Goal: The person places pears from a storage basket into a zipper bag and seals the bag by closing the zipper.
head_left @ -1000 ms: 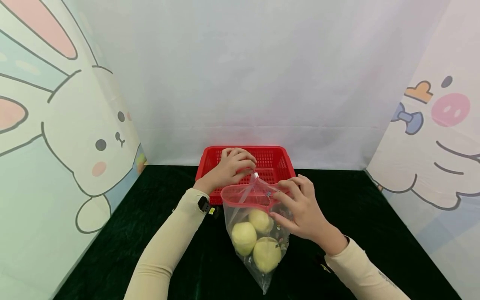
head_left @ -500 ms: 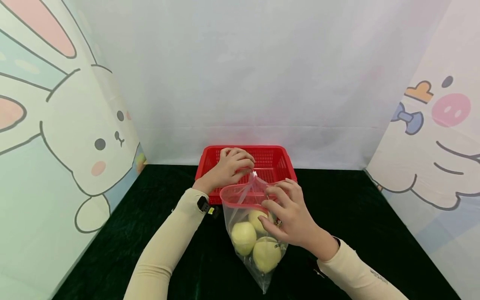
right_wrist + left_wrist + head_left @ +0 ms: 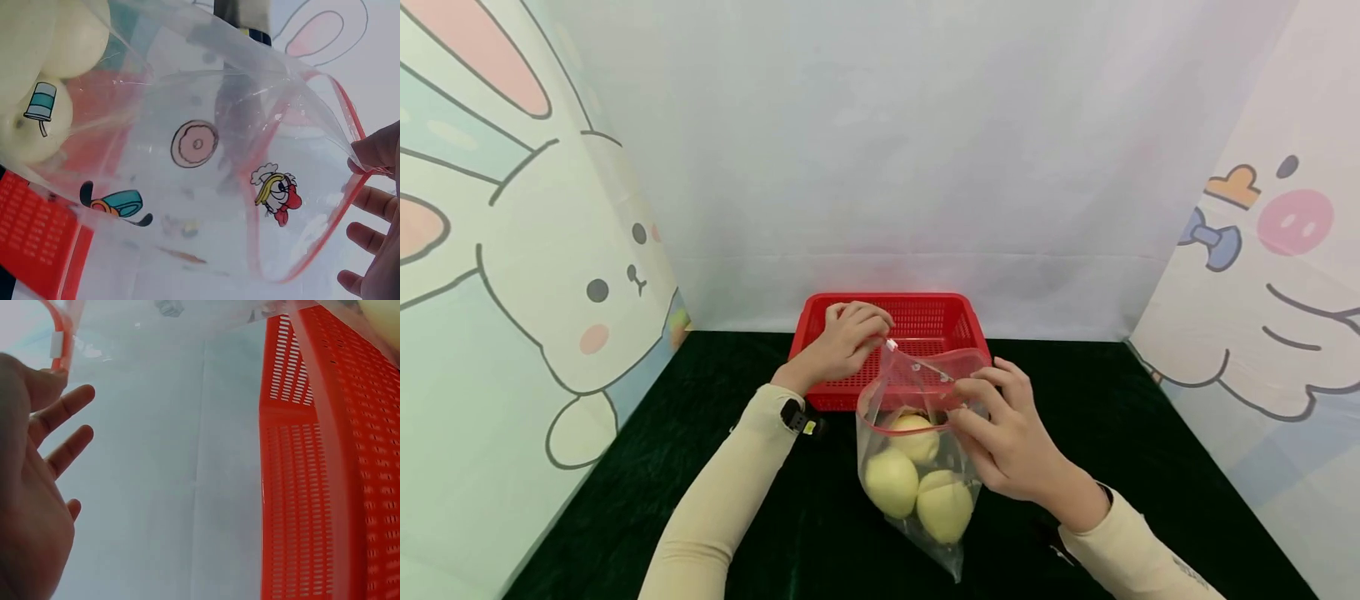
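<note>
A clear zip bag [image 3: 880,467] with a pink-red top edge hangs between my two hands, its lower corner pointing down. Inside it lie three pale yellow-green round fruits [image 3: 891,482], perhaps apples. My left hand [image 3: 848,340] pinches the bag's left top corner beside a small white slider [image 3: 891,343]; the left wrist view shows thumb and forefinger meeting there, other fingers loose. At the right of the opening, my right hand [image 3: 1011,433] pinches the red rim between thumb and forefinger. Printed cartoon pictures [image 3: 278,194] mark the bag's film. The mouth gapes between the hands.
A red perforated plastic basket [image 3: 958,321] stands behind the bag, partly hidden by my left hand. Dark green cloth [image 3: 737,500] covers the table. A pale curtain [image 3: 880,167] hangs behind, with cartoon-printed panels [image 3: 587,292] at both sides.
My right hand first shifted left along the bag's rim, then moved back right and now pinches it. The left hand moved slightly left. The bag's mouth has spread and its lower corner swung right.
</note>
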`<state>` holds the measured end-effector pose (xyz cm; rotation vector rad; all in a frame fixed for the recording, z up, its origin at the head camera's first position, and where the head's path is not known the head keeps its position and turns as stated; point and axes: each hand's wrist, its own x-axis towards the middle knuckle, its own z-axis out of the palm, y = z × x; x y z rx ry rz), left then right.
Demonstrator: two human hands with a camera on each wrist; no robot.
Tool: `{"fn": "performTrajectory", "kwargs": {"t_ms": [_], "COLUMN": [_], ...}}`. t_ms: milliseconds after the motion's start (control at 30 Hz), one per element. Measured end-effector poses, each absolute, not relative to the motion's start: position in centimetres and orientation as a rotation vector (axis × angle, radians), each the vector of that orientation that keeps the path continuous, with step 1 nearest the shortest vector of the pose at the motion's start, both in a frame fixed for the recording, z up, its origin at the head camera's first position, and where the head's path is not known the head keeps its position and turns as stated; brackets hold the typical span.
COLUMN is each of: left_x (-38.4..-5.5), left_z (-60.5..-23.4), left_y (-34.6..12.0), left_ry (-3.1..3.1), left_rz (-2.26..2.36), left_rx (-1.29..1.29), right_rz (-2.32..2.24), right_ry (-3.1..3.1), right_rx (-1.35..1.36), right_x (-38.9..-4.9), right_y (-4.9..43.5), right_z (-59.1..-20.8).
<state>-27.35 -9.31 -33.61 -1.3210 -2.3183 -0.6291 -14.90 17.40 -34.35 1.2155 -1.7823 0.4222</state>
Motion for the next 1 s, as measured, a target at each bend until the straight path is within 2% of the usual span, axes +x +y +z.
{"fn": "performTrajectory", "kwargs": {"t_ms": [633, 1000], "left_x": [-25.2, -23.9], "left_z": [-35.9, -36.7], "left_y": [-12.9, -14.0], "left_ry": [-2.028, -1.905], "left_rz": [-0.464, -0.447], "left_rx": [-1.109, -1.017], "right_rz": [0.371, 0.372], "right_ry": [-1.842, -1.813], "right_rx": [1.075, 1.003], "right_x": [-16.1, -17.6], "right_y": [22.8, 24.3], "right_z": [-33.8, -34.1]}}
